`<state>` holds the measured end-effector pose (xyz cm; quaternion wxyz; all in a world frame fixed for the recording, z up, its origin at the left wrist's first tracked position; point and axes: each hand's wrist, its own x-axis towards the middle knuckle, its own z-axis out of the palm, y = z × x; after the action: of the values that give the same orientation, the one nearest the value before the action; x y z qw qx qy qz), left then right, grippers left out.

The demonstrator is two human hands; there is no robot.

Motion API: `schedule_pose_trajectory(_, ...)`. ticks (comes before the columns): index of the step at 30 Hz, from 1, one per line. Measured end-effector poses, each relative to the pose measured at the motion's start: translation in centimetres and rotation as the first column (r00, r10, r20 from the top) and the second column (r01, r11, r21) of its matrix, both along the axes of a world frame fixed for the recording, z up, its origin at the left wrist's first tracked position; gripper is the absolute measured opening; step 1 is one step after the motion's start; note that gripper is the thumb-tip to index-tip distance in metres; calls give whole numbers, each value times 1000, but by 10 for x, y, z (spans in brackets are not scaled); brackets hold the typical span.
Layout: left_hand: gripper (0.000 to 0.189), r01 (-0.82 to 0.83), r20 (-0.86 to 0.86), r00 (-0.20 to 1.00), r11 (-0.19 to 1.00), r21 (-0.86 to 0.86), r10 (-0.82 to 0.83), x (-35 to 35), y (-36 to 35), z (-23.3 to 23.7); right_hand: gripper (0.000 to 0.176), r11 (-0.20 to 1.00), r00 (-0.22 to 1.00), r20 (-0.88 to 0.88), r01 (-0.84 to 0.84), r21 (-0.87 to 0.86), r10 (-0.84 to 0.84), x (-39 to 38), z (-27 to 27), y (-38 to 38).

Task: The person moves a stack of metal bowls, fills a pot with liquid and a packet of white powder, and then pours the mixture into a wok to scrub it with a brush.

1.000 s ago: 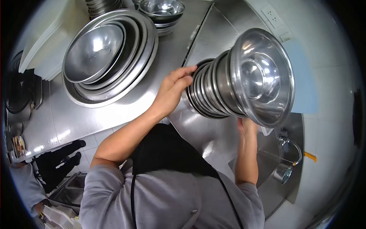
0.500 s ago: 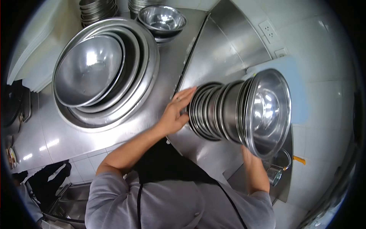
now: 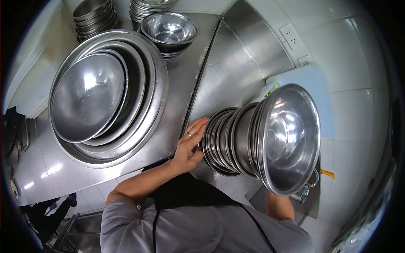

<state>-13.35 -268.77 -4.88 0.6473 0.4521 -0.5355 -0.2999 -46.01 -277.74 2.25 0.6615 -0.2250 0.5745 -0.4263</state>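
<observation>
A tall stack of stainless-steel bowls (image 3: 240, 141) is tilted on its side, its widest bowl facing right. My left hand (image 3: 190, 147), with a ring on one finger, grips the narrow left end of this stack, fingers and thumb around the base. My right forearm (image 3: 279, 205) reaches up behind the wide bowl at the other end; the bowl hides my right hand and its fingers. To the left, large nested steel basins (image 3: 90, 97) rest on the steel counter (image 3: 179, 90).
Smaller stacked bowls (image 3: 169, 31) and steel pots (image 3: 93, 19) stand at the back of the counter. White trays (image 3: 36, 63) are at far left. Against the tiled wall, a pale blue board (image 3: 322, 99) stands behind the bowls. Another person's dark-clothed leg (image 3: 59, 211) shows at lower left.
The bowl stack and my left hand appear lower in the view and slightly further left. The counter and basins have also shifted a little, so the camera has moved too.
</observation>
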Motion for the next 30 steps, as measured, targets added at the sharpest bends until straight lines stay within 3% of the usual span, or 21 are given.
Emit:
schedule_pose_trajectory(9,76,64,102,993,994,-93,-54,2,5,8,40,1000,1000,-3,5,-6,-5,3,-1,10)
schedule_pose_trajectory(15,87,278,54,960,955,-98,-274,6,15,42,41,999,1000,27,8,-31,-7,5,-1,10)
schedule_pose_trajectory(16,96,310,106,947,950,-49,-303,6,16,44,41,999,999,35,6,-40,-5,5,-1,9)
schedule_pose_trajectory(24,107,254,179,951,967,11,-252,-5,19,78,43,991,997,71,-5,-135,15,10,14,3)
schedule_pose_trajectory(30,103,200,100,976,979,-32,-196,-7,4,109,44,943,997,68,-15,-333,40,43,75,-21)
